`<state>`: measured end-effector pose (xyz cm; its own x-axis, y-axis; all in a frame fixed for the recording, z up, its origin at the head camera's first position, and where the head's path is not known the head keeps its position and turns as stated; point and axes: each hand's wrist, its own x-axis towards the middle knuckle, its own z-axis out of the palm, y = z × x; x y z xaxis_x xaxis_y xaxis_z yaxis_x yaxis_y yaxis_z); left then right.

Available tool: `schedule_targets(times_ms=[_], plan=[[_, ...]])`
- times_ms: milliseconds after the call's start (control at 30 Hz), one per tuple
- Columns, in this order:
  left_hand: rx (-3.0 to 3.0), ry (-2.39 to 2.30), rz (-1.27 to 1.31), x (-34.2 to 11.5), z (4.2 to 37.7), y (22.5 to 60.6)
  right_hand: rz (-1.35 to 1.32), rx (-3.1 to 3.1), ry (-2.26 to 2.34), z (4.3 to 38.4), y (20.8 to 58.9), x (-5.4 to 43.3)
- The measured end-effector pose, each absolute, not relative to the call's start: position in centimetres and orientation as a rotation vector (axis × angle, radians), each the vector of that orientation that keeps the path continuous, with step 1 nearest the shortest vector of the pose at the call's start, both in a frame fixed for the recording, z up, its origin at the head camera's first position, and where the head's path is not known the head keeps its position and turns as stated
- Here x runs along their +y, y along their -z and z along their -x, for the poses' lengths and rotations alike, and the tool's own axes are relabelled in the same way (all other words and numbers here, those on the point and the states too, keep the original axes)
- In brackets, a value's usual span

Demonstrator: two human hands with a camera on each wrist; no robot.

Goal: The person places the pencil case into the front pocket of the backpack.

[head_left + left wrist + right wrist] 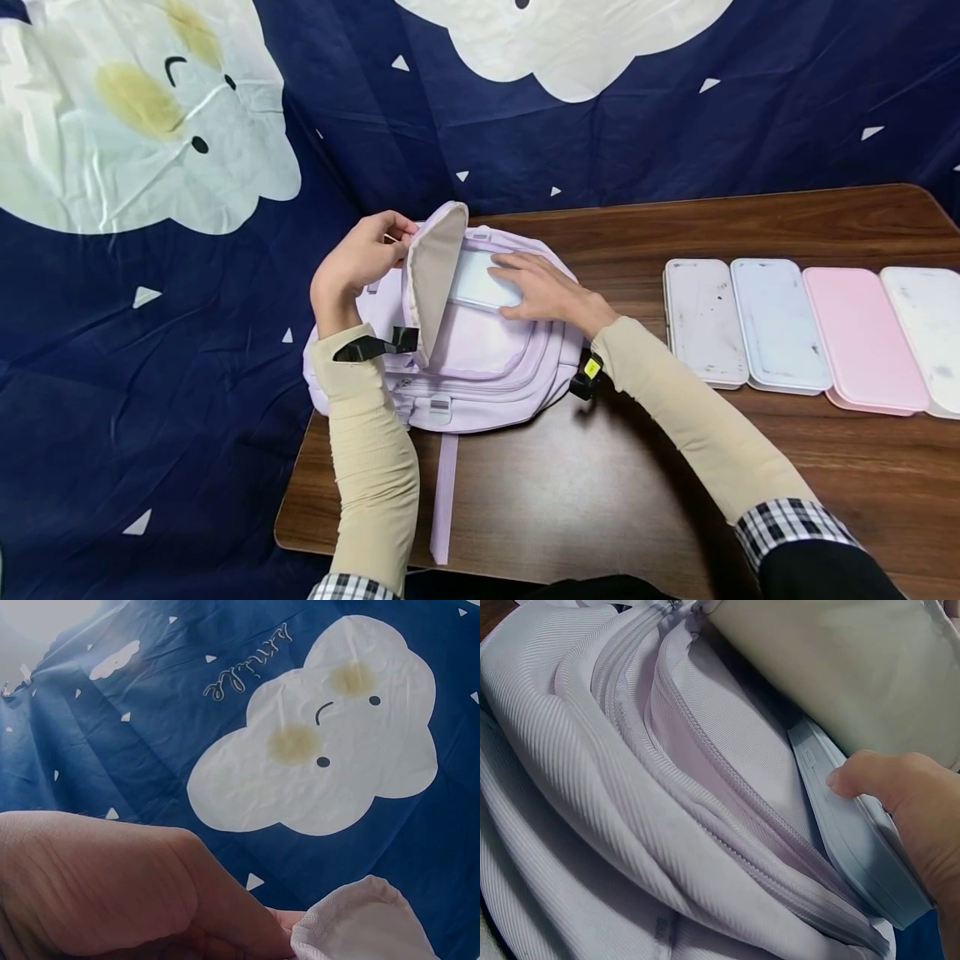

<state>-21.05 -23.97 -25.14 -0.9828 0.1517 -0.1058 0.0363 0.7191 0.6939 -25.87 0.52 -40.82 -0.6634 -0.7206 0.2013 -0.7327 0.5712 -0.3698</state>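
A lavender backpack lies on the table with its front pocket unzipped. My left hand pinches the edge of the pocket's flap and holds it raised, beige lining showing. In the left wrist view the left hand is at the flap's pale edge. A flat light blue pencil case lies partly inside the pocket. My right hand grips it across its width. In the right wrist view the thumb presses the side of the pencil case; the other fingers are hidden there.
To the right stand several similar flat cases in a row: a whitish one, a light blue one, a pink one and a white one. A lavender strap hangs toward the table's front edge. Dark blue cloth hangs behind.
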Motion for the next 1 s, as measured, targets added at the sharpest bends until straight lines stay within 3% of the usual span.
schedule_targets(times_ms=[1000], plan=[[2.784,-1.098,-0.142,-24.4,20.9,25.0,-1.085,-2.834,-0.693,24.8,41.0,5.5]])
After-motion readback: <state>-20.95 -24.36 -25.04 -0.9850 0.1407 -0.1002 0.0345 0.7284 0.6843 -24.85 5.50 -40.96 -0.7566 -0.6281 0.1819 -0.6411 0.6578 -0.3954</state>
